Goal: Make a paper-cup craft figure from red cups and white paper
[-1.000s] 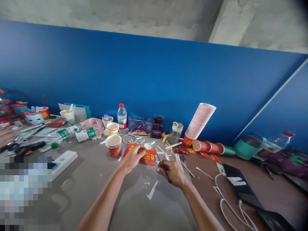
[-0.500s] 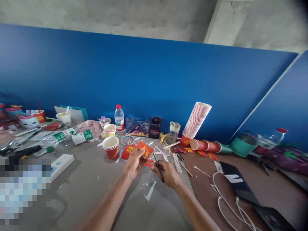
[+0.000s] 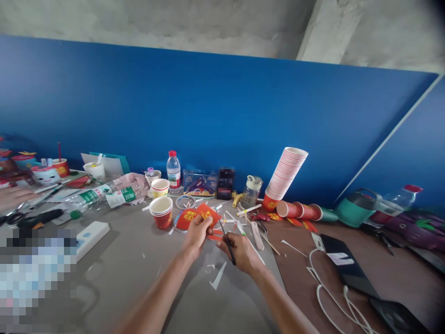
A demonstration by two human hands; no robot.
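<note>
The left hand [image 3: 197,230] pinches a red paper piece [image 3: 207,214] (gold print on it) between thumb and fingers, holding it just above the desk [image 3: 139,260]. The paper sticks up and to the right of that hand, towards the right hand [image 3: 239,250]. The right hand is closed around black scissors [image 3: 225,237], whose blades point up-left and reach the paper's edge. A stack of red cups [image 3: 162,212] stands just left of the left hand, and white paper scraps [image 3: 218,275] lie on the desk below both hands. A leaning cup tower [image 3: 285,178] rises further right.
</note>
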